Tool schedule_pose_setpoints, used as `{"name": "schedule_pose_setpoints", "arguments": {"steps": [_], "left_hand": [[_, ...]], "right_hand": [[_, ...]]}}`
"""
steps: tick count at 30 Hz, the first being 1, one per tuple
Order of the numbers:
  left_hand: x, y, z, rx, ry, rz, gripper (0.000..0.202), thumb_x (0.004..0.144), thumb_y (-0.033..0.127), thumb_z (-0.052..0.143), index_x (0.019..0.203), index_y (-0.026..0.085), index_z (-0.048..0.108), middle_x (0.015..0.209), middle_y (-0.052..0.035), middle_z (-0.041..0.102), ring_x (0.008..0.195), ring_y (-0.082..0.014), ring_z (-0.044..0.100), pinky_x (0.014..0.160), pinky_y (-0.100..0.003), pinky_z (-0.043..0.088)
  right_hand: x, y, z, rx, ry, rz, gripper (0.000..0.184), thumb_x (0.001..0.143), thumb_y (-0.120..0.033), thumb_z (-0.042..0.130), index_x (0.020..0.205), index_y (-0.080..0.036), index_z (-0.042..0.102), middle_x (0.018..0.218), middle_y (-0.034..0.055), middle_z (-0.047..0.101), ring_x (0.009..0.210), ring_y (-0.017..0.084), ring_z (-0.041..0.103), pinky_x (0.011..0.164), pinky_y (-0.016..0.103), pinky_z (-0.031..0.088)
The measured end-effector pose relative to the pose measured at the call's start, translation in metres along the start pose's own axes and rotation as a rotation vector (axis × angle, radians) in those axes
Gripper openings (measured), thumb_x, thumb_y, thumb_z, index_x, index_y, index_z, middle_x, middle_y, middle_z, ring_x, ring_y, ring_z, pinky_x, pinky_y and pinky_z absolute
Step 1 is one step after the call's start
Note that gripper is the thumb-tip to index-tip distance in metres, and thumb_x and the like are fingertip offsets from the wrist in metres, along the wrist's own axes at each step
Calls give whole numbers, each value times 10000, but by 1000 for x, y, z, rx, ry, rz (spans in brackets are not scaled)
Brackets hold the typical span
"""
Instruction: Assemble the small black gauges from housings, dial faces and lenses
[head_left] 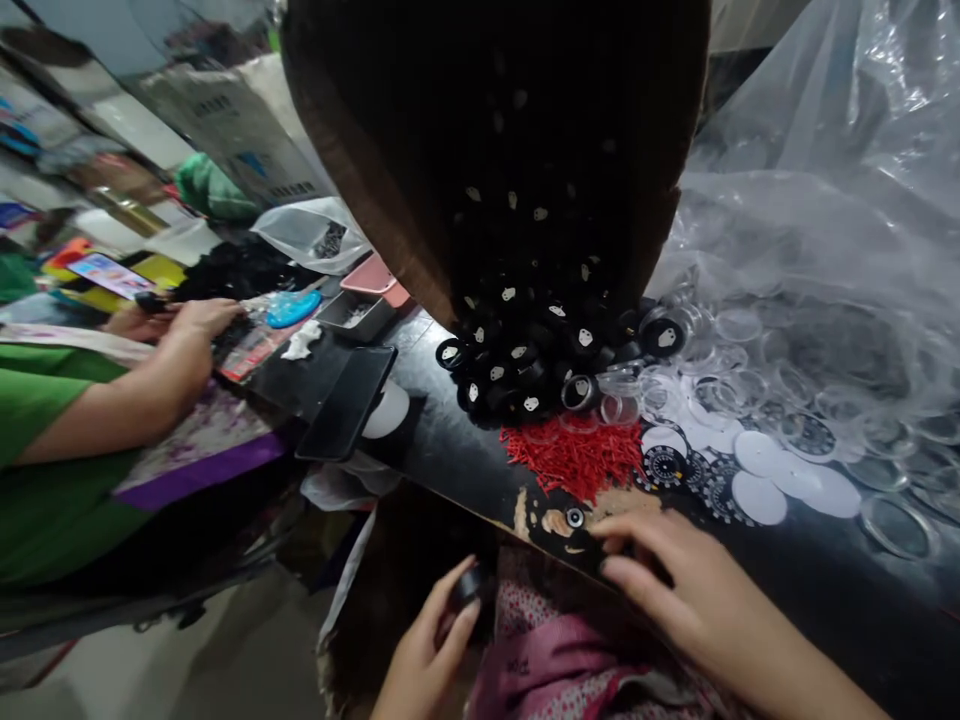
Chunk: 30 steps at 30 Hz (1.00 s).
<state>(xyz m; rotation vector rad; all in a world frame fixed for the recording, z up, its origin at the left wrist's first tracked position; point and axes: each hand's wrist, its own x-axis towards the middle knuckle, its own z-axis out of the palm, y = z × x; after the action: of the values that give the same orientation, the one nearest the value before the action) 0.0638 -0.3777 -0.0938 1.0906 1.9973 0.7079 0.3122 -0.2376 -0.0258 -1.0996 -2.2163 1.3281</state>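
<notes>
My left hand (435, 630) grips a small round black cap-like case (471, 587) between thumb and fingers, just off the table's front edge. Close to that edge, my right hand (667, 575) has its fingers bent together. Something dark lies at its fingertips, too unclear to name. Beside them on the worn tabletop is a small round piece with a pale ring (575, 517). A pile of thin red pieces (577, 455) lies beyond. Behind it, many black round cases with white tags (531, 370) spill from a big, dark-mouthed carton (375, 210).
To the right lie clear plastic rings (896, 525), white discs (759, 498) and printed black dials (664, 465), below a plastic bag (810, 220). A black phone-like slab (346, 402) leans on a white cup (388, 410). A co-worker's hand (199, 318) is at left.
</notes>
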Motion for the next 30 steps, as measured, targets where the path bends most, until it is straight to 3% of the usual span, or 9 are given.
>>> {"name": "schedule_pose_setpoints", "arguments": {"steps": [2,5,7,10,14,17,21,25,30], "left_hand": [[10,-8,-13,125,251,85,453,864,409,553,1270,210,577,1439,-150,504,1349,-356,428,1117,-572,303],[44,20,-23,156,412,369,465,926,321,484,1387,277,437,1460,-101,482,1337,-262,459,1115,-480,356],[80,49,-27,153,404,508,488,956,294,412,1437,248,348,1419,-118,524,1269,-234,536,1050,-432,446],[139,78,-32,227,386,618,542,891,260,520,1417,207,399,1491,-117,446,1390,-257,384,1152,-478,302],[183,83,-38,327,345,690,492,846,165,534,1335,208,507,1406,-98,541,1351,-245,434,1154,-468,305],[171,79,-39,356,425,664,460,854,226,570,1309,182,517,1307,-136,584,1260,-277,506,1094,-492,377],[105,84,-5,302,537,658,564,840,340,632,1350,190,445,1247,-141,562,1197,-301,514,1057,-526,390],[40,90,46,252,197,679,562,819,319,645,1346,268,458,1240,-108,535,1176,-286,528,1013,-488,443],[28,94,70,-141,-225,324,449,781,314,679,1203,279,532,1196,-60,618,1125,-264,596,965,-442,488]], "right_hand": [[2,3,-2,-5,55,-6,155,935,-293,515,1028,-262,636,1060,19,683,992,224,601,870,390,424],[4,3,1,-22,-5,-48,139,932,-276,510,943,-253,647,954,6,694,916,214,616,821,370,449],[2,4,3,-33,-10,-50,156,937,-279,494,944,-255,648,965,6,696,911,213,621,812,368,458],[-6,11,0,-58,30,2,190,941,-294,469,967,-267,655,1017,16,697,945,226,621,824,383,464],[-16,20,-5,-46,24,85,230,950,-336,442,989,-279,662,1009,20,697,925,236,620,820,405,464],[-15,18,-3,-25,22,107,231,945,-337,447,973,-279,669,996,23,696,922,244,614,812,409,456],[-5,6,1,76,95,100,228,888,-313,570,1101,-262,634,1023,35,673,928,224,606,828,373,450],[3,-4,-1,57,141,96,305,810,-315,694,1084,-207,613,969,34,661,886,202,591,791,327,445],[-4,3,-21,10,28,53,155,879,-290,637,1013,-216,658,919,3,680,784,143,605,695,252,443]]}}
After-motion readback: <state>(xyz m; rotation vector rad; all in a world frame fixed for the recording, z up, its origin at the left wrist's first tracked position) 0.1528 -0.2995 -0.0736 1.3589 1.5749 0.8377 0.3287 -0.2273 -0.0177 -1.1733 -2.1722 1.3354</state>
